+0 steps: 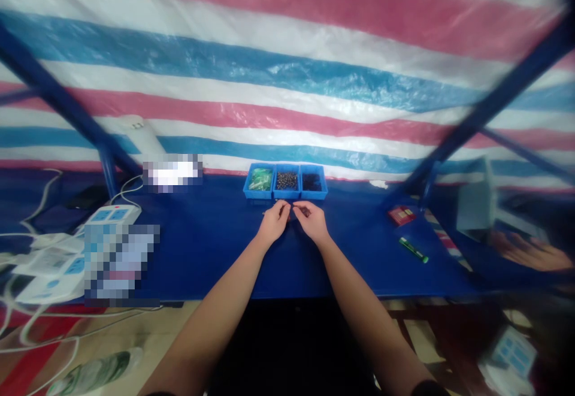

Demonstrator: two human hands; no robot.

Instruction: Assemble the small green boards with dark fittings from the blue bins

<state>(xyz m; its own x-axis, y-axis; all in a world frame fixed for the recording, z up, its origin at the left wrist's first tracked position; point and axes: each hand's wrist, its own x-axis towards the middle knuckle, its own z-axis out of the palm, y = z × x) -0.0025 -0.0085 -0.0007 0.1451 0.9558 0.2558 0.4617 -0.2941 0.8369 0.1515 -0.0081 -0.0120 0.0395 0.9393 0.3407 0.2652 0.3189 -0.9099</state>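
My left hand and my right hand are close together above the blue table, just in front of three small blue bins. The fingers of both are curled into pinches, and what they hold is too small to make out. Small dark pieces show by the right fingers. The left bin contains green-and-clear pieces. Small brassy metal parts fill the middle bin, and tiny black parts lie in the right bin.
To the right lie a red box and a green tube. White power strips with cables occupy the left side. Blue frame posts rise at both sides before a striped sheet. Another person's hand is far right.
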